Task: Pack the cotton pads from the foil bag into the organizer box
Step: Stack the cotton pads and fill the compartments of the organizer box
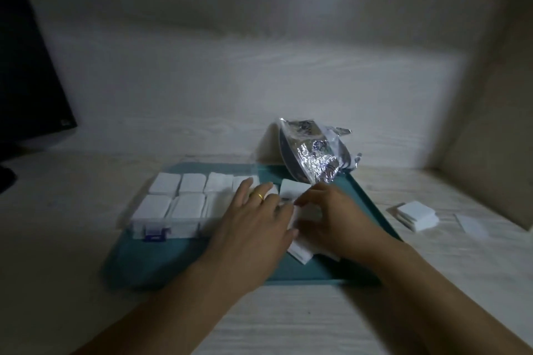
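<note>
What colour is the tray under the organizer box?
Teal tray, seen best from the head camera.

Foil bag (314,153) — crinkled metallic film, glossy, bright glints. Cotton pads (176,196) soft, matt white, fibrous-looking. Organizer box (161,225) clear smooth plastic, purple plastic latch (155,233). Tray (317,271) — teal, smooth, matt. Table (288,323) pale woodgrain, low sheen. Ring (259,196) shiny gold-coloured metal.
</note>
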